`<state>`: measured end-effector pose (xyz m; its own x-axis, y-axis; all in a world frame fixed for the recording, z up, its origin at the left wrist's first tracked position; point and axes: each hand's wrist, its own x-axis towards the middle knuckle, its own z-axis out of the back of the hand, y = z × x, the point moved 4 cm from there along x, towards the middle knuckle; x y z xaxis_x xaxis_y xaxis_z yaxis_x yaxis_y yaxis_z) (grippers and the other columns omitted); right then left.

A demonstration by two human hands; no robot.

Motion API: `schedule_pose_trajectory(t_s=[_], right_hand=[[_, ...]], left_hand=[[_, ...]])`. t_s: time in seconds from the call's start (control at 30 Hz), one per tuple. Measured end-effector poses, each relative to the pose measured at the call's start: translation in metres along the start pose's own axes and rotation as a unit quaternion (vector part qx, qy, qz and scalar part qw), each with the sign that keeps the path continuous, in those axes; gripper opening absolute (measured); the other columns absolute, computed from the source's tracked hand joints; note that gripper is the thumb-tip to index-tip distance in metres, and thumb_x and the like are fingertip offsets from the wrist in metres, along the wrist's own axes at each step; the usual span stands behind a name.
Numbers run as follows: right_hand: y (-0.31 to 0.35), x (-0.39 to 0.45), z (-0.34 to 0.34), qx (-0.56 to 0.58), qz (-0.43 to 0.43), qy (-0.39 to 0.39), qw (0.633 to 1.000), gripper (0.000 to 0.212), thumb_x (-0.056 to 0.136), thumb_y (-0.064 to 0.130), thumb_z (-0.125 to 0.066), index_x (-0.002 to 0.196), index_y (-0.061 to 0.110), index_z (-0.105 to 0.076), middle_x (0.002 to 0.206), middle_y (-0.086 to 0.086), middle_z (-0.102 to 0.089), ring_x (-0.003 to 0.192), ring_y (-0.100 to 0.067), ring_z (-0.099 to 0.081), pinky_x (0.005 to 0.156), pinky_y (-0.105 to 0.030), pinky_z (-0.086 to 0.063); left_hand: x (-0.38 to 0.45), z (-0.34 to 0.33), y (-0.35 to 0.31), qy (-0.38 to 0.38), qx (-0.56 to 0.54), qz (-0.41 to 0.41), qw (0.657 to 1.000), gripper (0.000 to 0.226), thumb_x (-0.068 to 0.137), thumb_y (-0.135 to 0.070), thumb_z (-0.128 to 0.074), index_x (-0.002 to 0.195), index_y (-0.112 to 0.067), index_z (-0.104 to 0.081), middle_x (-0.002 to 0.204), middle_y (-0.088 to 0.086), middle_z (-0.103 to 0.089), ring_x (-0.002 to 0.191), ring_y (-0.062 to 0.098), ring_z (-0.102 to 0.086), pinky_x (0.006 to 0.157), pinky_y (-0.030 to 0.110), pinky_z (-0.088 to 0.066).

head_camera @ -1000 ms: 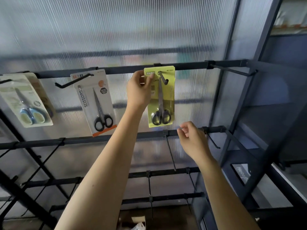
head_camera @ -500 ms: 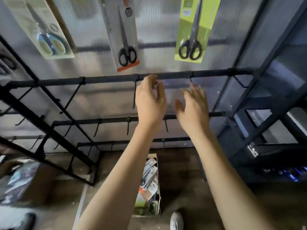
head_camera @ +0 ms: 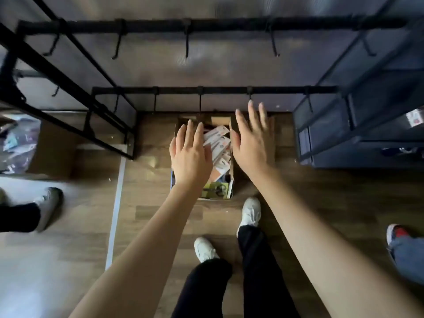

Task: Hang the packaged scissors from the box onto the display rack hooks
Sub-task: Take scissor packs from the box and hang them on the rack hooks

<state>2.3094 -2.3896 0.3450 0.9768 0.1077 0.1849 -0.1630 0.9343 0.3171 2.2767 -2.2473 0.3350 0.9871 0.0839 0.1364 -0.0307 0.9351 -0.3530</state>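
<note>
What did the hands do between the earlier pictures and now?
The left hand let go of the hung yellow-green pack; both hands dropped toward the box of packaged scissors on the floor. The right hand stayed empty.

2 bare forearms, no sleeves visible. Left hand (head_camera: 191, 154) and right hand (head_camera: 252, 143) bare, no gloves, rings or watch seen. Black trousers (head_camera: 259, 267), loose legs. 2 white sneakers (head_camera: 251, 212), low-cut.

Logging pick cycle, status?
Left hand, right hand open, empty, above open cardboard box. White-and-orange packaged scissors inside. Nothing in the way.
</note>
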Motion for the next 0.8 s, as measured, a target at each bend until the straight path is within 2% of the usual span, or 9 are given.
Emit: schedule_pose_trajectory(t_s=[0.17, 0.37, 0.53, 0.63, 0.73, 0.8], right_hand=[[-0.027, -0.04, -0.125, -0.028, 0.038, 0.135, 0.99, 0.05, 0.097, 0.031, -0.045, 0.144, 0.013, -0.039, 0.155, -0.012, -0.026, 0.144, -0.033, -0.017, 0.115, -0.05, -0.009], [-0.058, -0.075, -0.246, -0.11, 0.088, 0.275, 0.951, 0.056, 0.1, 0.035, -0.036, 0.151, 0.018, -0.018, 0.16, -0.007, -0.004, 0.147, -0.024, 0.004, 0.116, -0.047, 0.002], [-0.076, -0.086, -0.323, -0.144, 0.128, 0.338, 0.921, 0.06, 0.099, 0.037, -0.038, 0.152, 0.02, -0.014, 0.16, -0.006, -0.002, 0.147, -0.024, 0.007, 0.116, -0.046, 0.005], [-0.079, -0.081, -0.358, -0.148, 0.166, 0.338, 0.915, 0.062, 0.097, 0.035, -0.045, 0.151, 0.018, -0.018, 0.16, -0.008, -0.007, 0.147, -0.026, 0.002, 0.117, -0.048, 0.002], [-0.079, -0.074, -0.388, -0.14, 0.211, 0.326, 0.911, 0.062, 0.093, 0.03, -0.053, 0.148, 0.015, -0.028, 0.157, -0.012, -0.018, 0.146, -0.029, -0.008, 0.117, -0.049, -0.004], [-0.082, -0.072, -0.406, -0.15, 0.228, 0.342, 0.899, 0.063, 0.095, 0.03, -0.05, 0.15, 0.016, -0.022, 0.158, -0.011, -0.013, 0.147, -0.028, -0.004, 0.117, -0.049, -0.002]], left_hand=[[-0.037, -0.101, 0.068, 0.151, 0.075, 0.033, 0.985, 0.059, 0.096, -0.032, -0.045, 0.149, -0.015, -0.025, 0.155, 0.012, -0.022, 0.143, 0.027, -0.017, 0.115, 0.041, -0.011], [-0.073, -0.19, 0.139, 0.246, 0.135, 0.076, 0.957, 0.063, 0.095, -0.035, -0.045, 0.149, -0.018, -0.019, 0.157, 0.007, -0.015, 0.144, 0.024, -0.01, 0.115, 0.043, -0.003], [-0.092, -0.251, 0.183, 0.314, 0.176, 0.1, 0.927, 0.066, 0.096, -0.041, -0.042, 0.15, -0.018, -0.011, 0.157, 0.007, -0.011, 0.144, 0.024, -0.004, 0.116, 0.045, -0.001], [-0.093, -0.287, 0.198, 0.345, 0.189, 0.111, 0.913, 0.065, 0.097, -0.044, -0.039, 0.15, -0.019, -0.012, 0.158, 0.007, -0.012, 0.145, 0.025, -0.001, 0.116, 0.046, 0.001], [-0.088, -0.324, 0.206, 0.351, 0.187, 0.132, 0.908, 0.065, 0.096, -0.047, -0.039, 0.148, -0.016, -0.017, 0.155, 0.007, -0.022, 0.144, 0.026, -0.007, 0.116, 0.046, -0.002], [-0.085, -0.346, 0.209, 0.343, 0.179, 0.145, 0.91, 0.065, 0.093, -0.048, -0.043, 0.145, -0.014, -0.023, 0.149, 0.006, -0.033, 0.141, 0.026, -0.017, 0.116, 0.046, -0.007]])
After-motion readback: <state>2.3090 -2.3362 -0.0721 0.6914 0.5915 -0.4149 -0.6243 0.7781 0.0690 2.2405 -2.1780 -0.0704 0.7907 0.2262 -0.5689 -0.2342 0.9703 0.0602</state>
